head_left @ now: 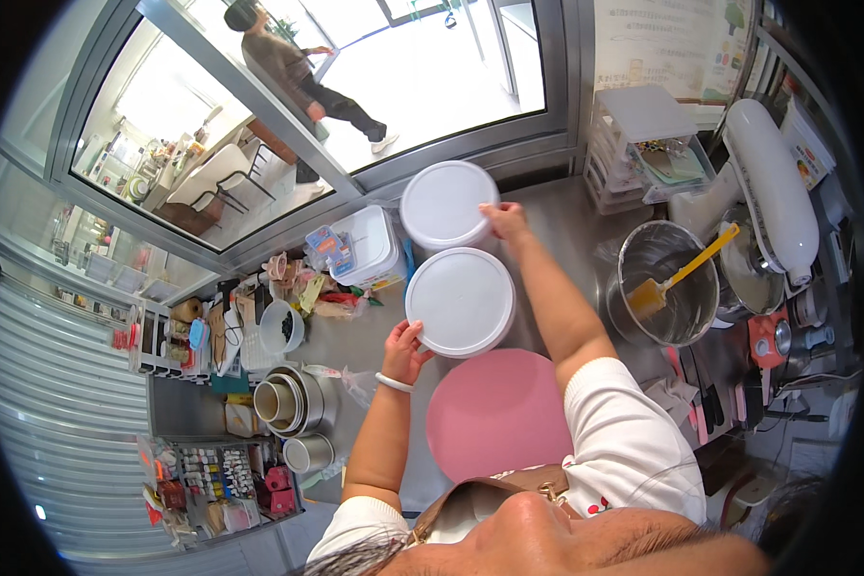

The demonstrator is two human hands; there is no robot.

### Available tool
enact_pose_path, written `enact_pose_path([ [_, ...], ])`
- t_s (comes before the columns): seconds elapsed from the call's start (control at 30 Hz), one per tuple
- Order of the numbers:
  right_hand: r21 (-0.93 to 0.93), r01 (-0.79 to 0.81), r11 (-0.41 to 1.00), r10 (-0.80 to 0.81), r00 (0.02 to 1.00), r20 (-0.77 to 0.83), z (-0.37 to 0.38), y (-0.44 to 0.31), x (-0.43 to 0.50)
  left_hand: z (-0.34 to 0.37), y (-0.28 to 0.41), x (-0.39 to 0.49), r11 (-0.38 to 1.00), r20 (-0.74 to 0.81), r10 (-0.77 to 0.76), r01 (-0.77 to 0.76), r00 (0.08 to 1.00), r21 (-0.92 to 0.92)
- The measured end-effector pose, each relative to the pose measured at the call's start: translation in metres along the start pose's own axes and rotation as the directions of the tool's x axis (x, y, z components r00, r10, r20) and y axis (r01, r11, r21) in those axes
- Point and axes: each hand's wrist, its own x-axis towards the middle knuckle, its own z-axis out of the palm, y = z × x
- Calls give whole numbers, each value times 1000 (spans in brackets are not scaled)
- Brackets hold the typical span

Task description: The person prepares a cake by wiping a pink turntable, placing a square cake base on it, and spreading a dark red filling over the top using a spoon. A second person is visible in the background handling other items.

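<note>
Two round white lidded tubs stand one behind the other on the steel worktop. My left hand (pixel 405 351), with a white band at the wrist, touches the left rim of the nearer tub (pixel 461 301), thumb and fingers spread. At the farther tub (pixel 449 204), my right hand (pixel 505 220) has its fingers on the right edge of the lid. Whether either hand grips firmly is not plain. A pink round mat or turntable top (pixel 500 417) lies in front of my body, its far edge partly under or behind the nearer tub.
On the right are a metal mixing bowl (pixel 623 317) with a yellow spatula (pixel 691 266), a stand mixer (pixel 774 191) and plastic drawers (pixel 612 165). Nested round cake tins (pixel 317 403) and a rectangular tub (pixel 374 241) stand left. A person (pixel 288 72) walks beyond the window.
</note>
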Motion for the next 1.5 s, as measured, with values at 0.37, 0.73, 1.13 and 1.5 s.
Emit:
enact_pose_path([
  [0.37,290,322,901,-94,798,-595,-113,46,-64,33,-8,22,990,-169,92,-109,981,-91],
  [0.73,196,124,973,-110,991,-81,-109,63,-186,109,-25,121,916,-312,246,-325,918,-236],
  [1.13,-689,714,126,-352,682,642,-89,96,-324,1,-23,169,-83,-31,351,64,936,994],
  [1.5,-672,724,156,-378,673,636,-88,96,-324,-79,-1,50,-194,446,508,-406,737,893],
])
